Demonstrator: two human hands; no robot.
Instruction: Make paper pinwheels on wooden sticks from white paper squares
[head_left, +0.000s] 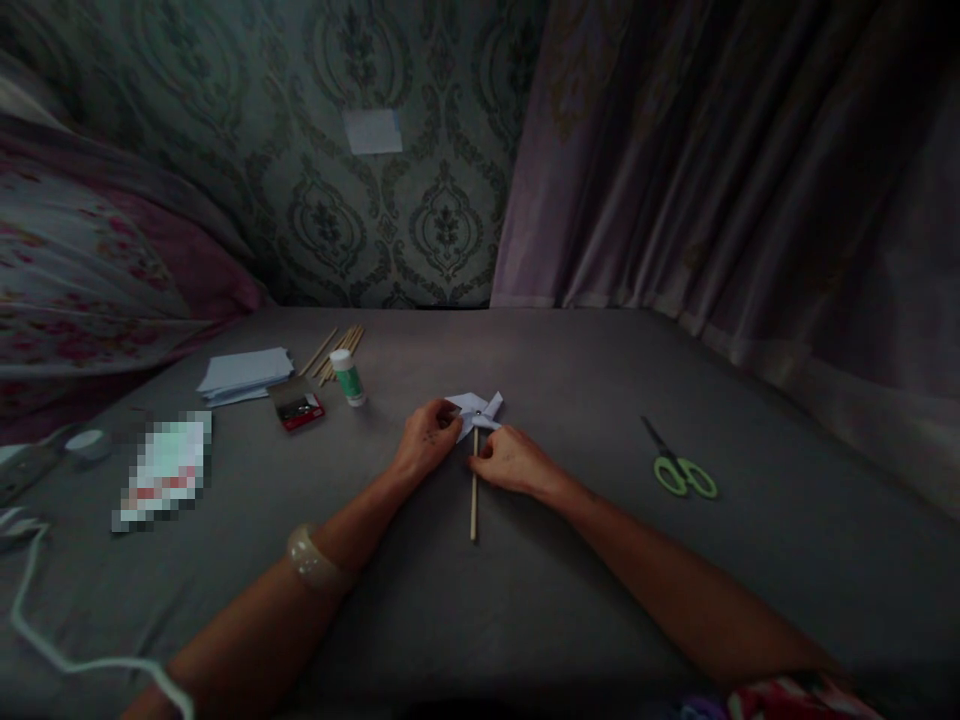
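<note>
A white paper pinwheel [487, 411] with a small pin at its centre lies at the top of a thin wooden stick [474, 505]. The stick points toward me over the grey cloth. My left hand [429, 437] pinches the pinwheel's left blade between thumb and fingers. From the right, my right hand [517, 460] is closed at the stick's upper part, just below the paper, with its thumb by the stick. Its fingertips are partly hidden, and they touch or nearly touch the lower right blade.
Left of my hands stand a glue stick [349, 380], an open small box of pins [300, 408], stacked white paper [247, 374] and several wooden sticks [341, 352]. Green-handled scissors [681, 472] lie at right. A white cable [82, 665] runs along the near left.
</note>
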